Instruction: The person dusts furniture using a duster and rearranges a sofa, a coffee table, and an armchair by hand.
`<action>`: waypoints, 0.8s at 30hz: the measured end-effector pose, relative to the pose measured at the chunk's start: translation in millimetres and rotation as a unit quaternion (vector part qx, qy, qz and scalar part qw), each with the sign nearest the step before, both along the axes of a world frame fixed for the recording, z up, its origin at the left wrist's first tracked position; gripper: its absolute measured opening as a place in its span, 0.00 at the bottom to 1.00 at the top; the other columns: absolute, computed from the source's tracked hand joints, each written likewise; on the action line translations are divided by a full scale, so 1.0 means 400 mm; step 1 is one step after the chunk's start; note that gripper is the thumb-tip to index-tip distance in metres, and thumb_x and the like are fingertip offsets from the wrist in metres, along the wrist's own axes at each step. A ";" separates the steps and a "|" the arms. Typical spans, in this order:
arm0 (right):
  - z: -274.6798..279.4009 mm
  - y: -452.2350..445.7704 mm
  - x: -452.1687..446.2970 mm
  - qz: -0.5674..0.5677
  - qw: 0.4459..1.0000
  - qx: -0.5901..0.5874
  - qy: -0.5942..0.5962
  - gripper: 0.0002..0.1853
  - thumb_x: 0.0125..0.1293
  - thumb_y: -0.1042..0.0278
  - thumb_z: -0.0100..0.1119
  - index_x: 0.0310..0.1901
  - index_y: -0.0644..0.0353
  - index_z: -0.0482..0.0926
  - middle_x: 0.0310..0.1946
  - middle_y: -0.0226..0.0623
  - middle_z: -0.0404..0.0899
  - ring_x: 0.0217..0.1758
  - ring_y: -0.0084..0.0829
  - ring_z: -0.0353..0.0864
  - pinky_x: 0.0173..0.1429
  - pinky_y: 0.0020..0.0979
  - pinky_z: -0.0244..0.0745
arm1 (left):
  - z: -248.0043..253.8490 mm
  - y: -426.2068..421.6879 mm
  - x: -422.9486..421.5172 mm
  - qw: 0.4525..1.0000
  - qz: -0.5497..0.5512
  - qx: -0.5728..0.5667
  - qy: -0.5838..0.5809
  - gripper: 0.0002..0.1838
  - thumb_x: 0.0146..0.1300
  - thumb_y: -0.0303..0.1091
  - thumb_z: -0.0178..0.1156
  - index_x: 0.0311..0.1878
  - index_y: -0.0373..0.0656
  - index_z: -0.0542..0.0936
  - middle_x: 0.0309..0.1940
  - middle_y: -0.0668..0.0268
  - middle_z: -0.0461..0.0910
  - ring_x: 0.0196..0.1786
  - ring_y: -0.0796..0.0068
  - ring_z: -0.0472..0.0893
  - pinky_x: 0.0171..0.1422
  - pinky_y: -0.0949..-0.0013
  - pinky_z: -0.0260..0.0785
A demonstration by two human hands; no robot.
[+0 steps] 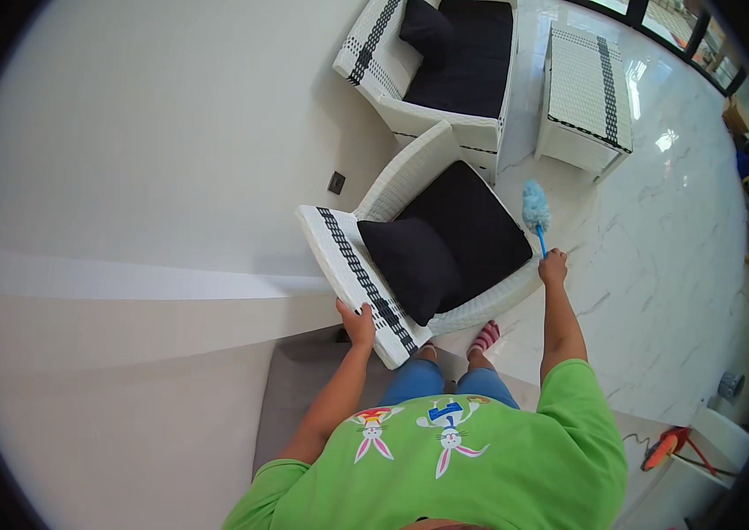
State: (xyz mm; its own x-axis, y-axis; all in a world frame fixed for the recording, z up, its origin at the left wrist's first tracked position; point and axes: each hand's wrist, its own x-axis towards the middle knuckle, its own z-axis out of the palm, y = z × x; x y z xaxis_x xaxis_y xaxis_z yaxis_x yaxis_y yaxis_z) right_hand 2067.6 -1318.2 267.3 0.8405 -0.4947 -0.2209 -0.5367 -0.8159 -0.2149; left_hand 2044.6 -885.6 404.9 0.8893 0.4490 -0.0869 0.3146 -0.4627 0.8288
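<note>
A white wicker armchair [480,307] with a black woven stripe down its backrest stands just in front of me. On it are a black seat cushion [472,221] and a black throw pillow [410,265]. My left hand [358,323] grips the edge of the backrest, near its lower corner. By the front of the right armrest, my right hand [553,267] is closed around the blue handle of a feather duster [535,208]. The duster's fluffy light blue head points away from me, over the marble floor beside the seat.
Beyond the armchair is a white wicker sofa [450,124] with black cushions. A white wicker table [582,97] stands right of it. The wall [154,159] with a dark socket [336,182] runs along the left. An orange object [660,451] lies at lower right.
</note>
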 end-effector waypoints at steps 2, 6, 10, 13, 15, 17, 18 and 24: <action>0.033 0.023 -0.039 0.040 0.999 -0.001 -0.001 0.09 0.48 0.67 0.51 0.31 0.59 0.73 0.35 0.34 0.68 0.46 0.38 0.63 0.39 0.35 0.69 | -0.006 0.022 0.003 0.999 -0.003 0.044 -0.011 0.32 0.47 0.28 0.51 0.55 0.32 0.49 0.48 0.46 0.62 0.51 0.56 0.64 0.54 0.67 0.54; 0.024 0.119 -0.159 0.075 0.995 0.035 -0.051 0.08 0.48 0.66 0.53 0.30 0.59 0.71 0.34 0.35 0.68 0.44 0.39 0.63 0.39 0.35 0.69 | 0.007 0.156 0.006 0.991 -0.018 0.125 0.050 0.34 0.47 0.34 0.53 0.55 0.37 0.50 0.44 0.47 0.66 0.47 0.53 0.67 0.50 0.65 0.58; 0.033 0.239 -0.256 0.011 0.995 0.099 -0.029 0.08 0.50 0.65 0.49 0.30 0.59 0.70 0.33 0.36 0.69 0.41 0.42 0.64 0.40 0.38 0.66 | 0.024 0.277 0.062 0.976 -0.060 0.195 0.081 0.32 0.49 0.38 0.52 0.56 0.39 0.50 0.45 0.48 0.66 0.48 0.53 0.67 0.49 0.62 0.60; 0.027 0.309 -0.347 -0.020 0.985 0.170 0.023 0.09 0.51 0.61 0.49 0.29 0.57 0.72 0.31 0.40 0.71 0.38 0.45 0.66 0.39 0.40 0.65 | 0.035 0.343 0.108 0.955 -0.093 0.263 0.097 0.31 0.50 0.40 0.51 0.54 0.41 0.52 0.43 0.50 0.67 0.46 0.53 0.68 0.47 0.60 0.61; -0.027 0.336 -0.394 -0.066 0.957 0.279 0.049 0.11 0.51 0.61 0.48 0.30 0.60 0.72 0.26 0.46 0.73 0.29 0.47 0.71 0.34 0.40 0.67 | 0.053 0.372 0.140 0.935 -0.101 0.319 0.119 0.29 0.50 0.41 0.52 0.53 0.41 0.53 0.42 0.51 0.68 0.45 0.53 0.69 0.46 0.59 0.62; -0.101 0.364 -0.440 -0.111 0.913 0.379 0.102 0.14 0.52 0.58 0.47 0.29 0.64 0.71 0.24 0.47 0.73 0.25 0.41 0.74 0.29 0.37 0.69 | 0.076 0.392 0.177 0.873 -0.100 0.399 0.261 0.26 0.50 0.45 0.52 0.47 0.40 0.57 0.42 0.51 0.66 0.44 0.54 0.69 0.45 0.58 0.62; -0.108 0.369 -0.447 -0.154 0.872 0.440 0.147 0.19 0.53 0.55 0.45 0.28 0.67 0.70 0.22 0.49 0.73 0.24 0.40 0.75 0.27 0.37 0.70 | 0.075 0.398 0.189 0.875 -0.103 0.399 0.255 0.26 0.50 0.45 0.52 0.47 0.40 0.57 0.42 0.51 0.66 0.44 0.54 0.69 0.45 0.58 0.62; -0.208 0.323 -0.450 0.174 0.879 0.372 0.244 0.24 0.54 0.53 0.45 0.25 0.73 0.71 0.19 0.51 0.72 0.19 0.39 0.75 0.22 0.35 0.70 | 0.041 0.419 0.228 0.850 -0.124 0.472 0.198 0.24 0.48 0.46 0.53 0.41 0.40 0.59 0.37 0.52 0.69 0.40 0.55 0.71 0.40 0.59 0.65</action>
